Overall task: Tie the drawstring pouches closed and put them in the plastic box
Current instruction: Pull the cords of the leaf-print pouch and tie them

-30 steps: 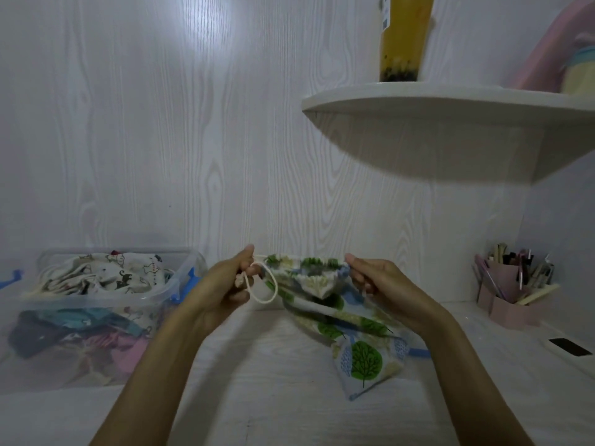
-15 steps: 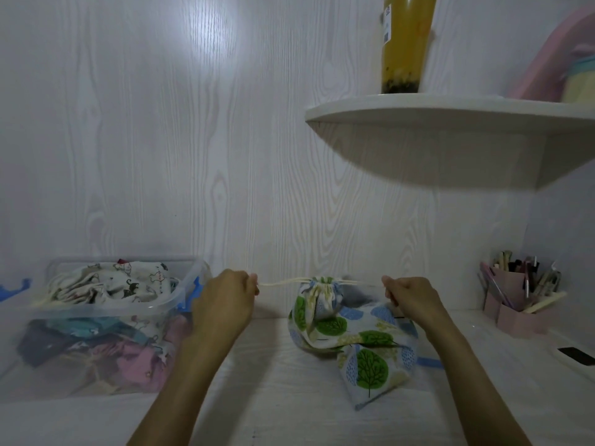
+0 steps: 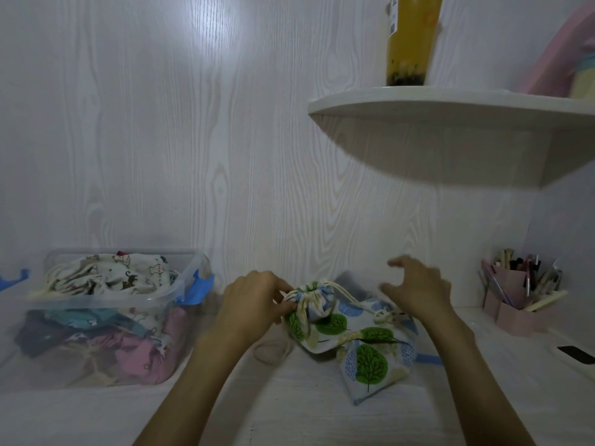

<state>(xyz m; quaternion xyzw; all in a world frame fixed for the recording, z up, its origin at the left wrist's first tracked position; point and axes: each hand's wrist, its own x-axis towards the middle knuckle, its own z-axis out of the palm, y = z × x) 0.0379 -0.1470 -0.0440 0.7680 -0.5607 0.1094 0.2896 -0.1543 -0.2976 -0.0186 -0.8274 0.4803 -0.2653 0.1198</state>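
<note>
— Pouch status? The white cotton drawstring pouch printed with green trees [image 3: 325, 320] sits on the white bench [image 3: 289, 413], its neck gathered.

— Left hand [image 3: 254, 304] pinches the cord at the neck; right hand [image 3: 415, 292] hovers, fingers spread, holding nothing. Tying the knot looks next, then the clear plastic box with blue clips [image 3: 106, 304], well left.

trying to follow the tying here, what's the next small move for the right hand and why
Probably bring the right hand down to pinch the loose cord end lying on the pouch. The pouch's neck is cinched, the left hand pinches the cords on its side, but the right hand hovers open holding nothing, so no knot can be tied yet.
</note>
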